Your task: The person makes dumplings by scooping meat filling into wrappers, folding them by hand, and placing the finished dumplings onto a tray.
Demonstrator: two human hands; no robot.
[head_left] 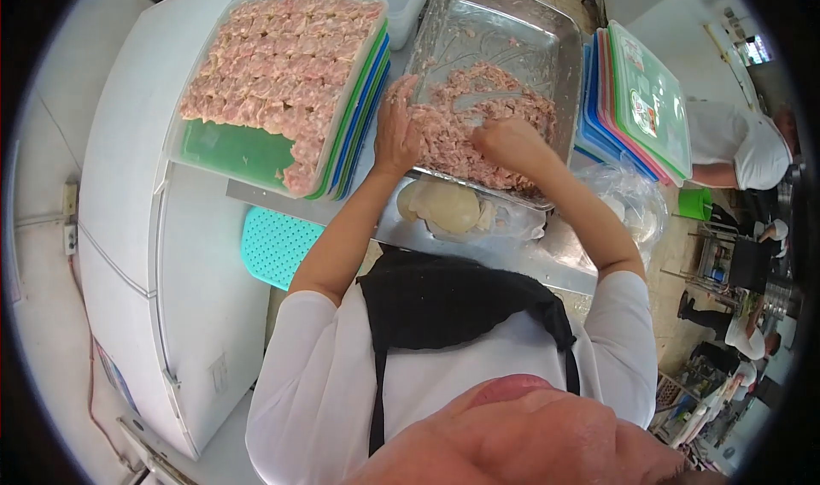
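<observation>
Ground meat (474, 113) lies in a large metal tray (565, 49) in front of me, heaped toward its near side. My left hand (398, 135) is at the tray's left rim, fingers pointing away and curled beside the meat; what they hold, if anything, is hidden. Over the meat, my right hand (515, 147) is closed like a fist, and what lies inside it does not show. Pale round dough wrappers (444, 207) sit in plastic just below the tray. To the left, rows of meat-filled dumplings (278, 66) cover most of a green-bottomed plastic container (231, 152).
More colored containers are stacked beneath the dumplings. Another stack of lidded containers (641, 100) stands right of the tray, near a clear plastic bag (632, 199). A turquoise perforated stool (278, 246) and white freezer (213, 331) are at left. Other people work at far right.
</observation>
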